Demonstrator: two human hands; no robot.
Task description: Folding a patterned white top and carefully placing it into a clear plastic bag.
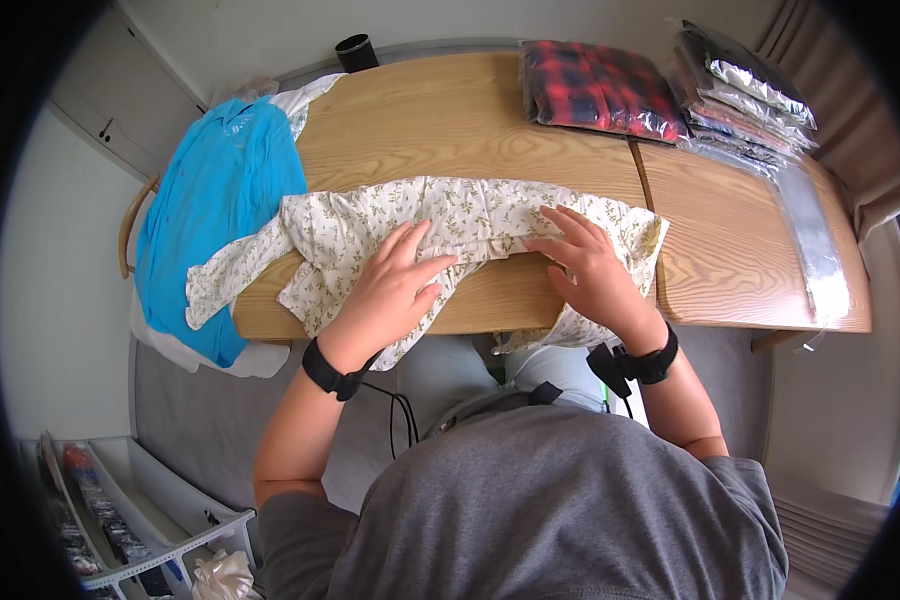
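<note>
A cream shirt with a small green-brown floral print (450,205) lies spread across the near part of the wooden table, its lower parts hanging over the front edge. My left hand (395,285) rests on the shirt left of its middle, fingers apart. Flat on the fabric to the right is my right hand (595,270), its fingers also spread. Neither hand grips anything. One sleeve reaches left onto a blue shirt (225,190), which is draped over the table's left end.
Plastic-bagged garments sit at the back right: a red-and-black plaid one (605,88) and a stack (745,100). A clear plastic bag (808,235) lies along the right end of the wooden table (430,120). Behind it stands a black bin (356,53). Grey bins (160,480) are at lower left.
</note>
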